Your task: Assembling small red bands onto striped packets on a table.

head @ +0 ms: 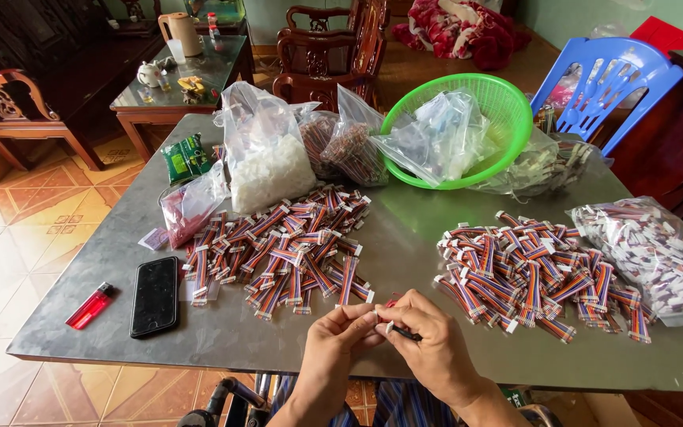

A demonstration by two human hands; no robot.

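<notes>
My left hand (337, 341) and my right hand (428, 344) meet at the table's near edge, pinching a small wire piece (390, 304) with a white connector between the fingertips. My right hand also grips a thin dark tool (406, 334). A pile of short rainbow ribbon cables with white connectors (282, 249) lies just beyond my left hand. A second pile of the same cables (535, 273) lies to the right of my right hand.
A black phone (155, 296) and a red lighter (89, 305) lie at the left. Plastic bags of parts (266, 150) and a green basket (507, 107) stand at the back. A bagged heap of cables (662, 257) sits at the right. A blue chair (610, 75) stands behind.
</notes>
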